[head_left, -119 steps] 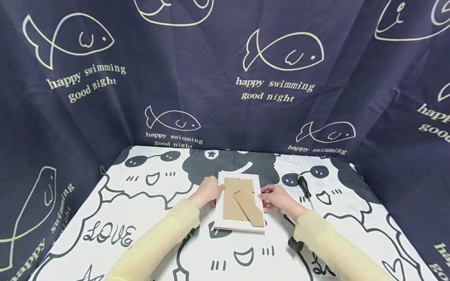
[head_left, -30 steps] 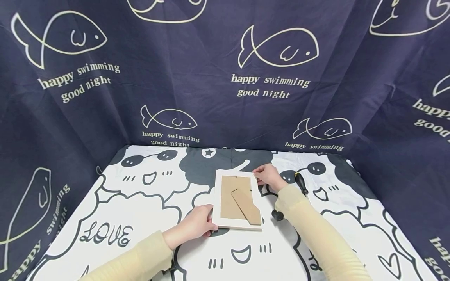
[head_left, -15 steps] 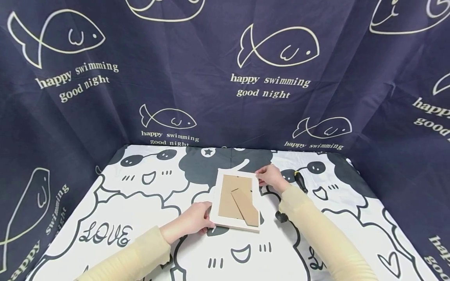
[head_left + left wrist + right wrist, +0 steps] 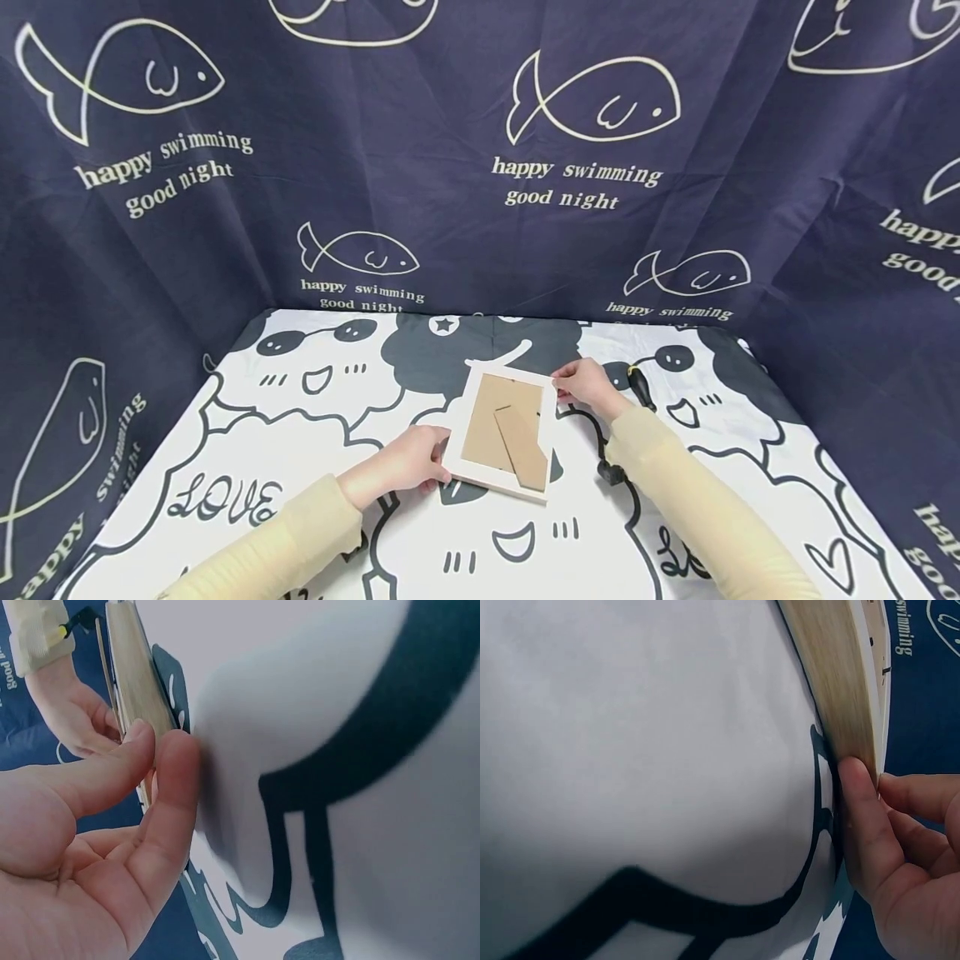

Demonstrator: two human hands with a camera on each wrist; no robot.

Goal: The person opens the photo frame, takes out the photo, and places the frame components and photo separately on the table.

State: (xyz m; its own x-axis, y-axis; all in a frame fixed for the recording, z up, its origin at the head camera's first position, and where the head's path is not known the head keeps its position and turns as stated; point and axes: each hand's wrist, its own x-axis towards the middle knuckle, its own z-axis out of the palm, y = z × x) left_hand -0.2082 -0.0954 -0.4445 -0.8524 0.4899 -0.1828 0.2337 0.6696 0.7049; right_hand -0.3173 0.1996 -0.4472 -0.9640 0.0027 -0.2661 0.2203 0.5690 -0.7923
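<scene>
Two sleeved forearms enter from the lower edge of the head view: left sleeve point(image 4: 273, 537) at lower left, right sleeve point(image 4: 701, 500) at lower right. The left hand point(image 4: 412, 458), below center, pinches the lower left corner of the picture frame point(image 4: 462, 425); the gap between thumb and finger is narrow, filled by the frame's thickness. The frame is at the center of the lower half, back side up, slightly turned on the tabletop point(image 4: 585, 571). Only the head view shows the full brown backing board point(image 4: 486, 437) and the stand point(image 4: 521, 446) slanting across it to the lower right. The right hand point(image 4: 588, 385), right of center, pinches the upper right corner, its grip equally narrow.

The wrist views add the bare wood of the frame's side edge point(image 4: 836, 675). In the left wrist view, the thumb point(image 4: 124, 769) and a finger meet at this edge, with the right hand beyond at upper left. In the right wrist view, one fingertip point(image 4: 855, 776) bears on the wood and another digit touches the back side.

A dark object point(image 4: 611, 472), partly hidden, is just beside the right sleeve; its type cannot be determined. Farther back, a black-and-yellow screwdriver handle point(image 4: 641, 387) is right of the right hand. A navy fish-print curtain point(image 4: 450, 167) fills the upper half.
</scene>
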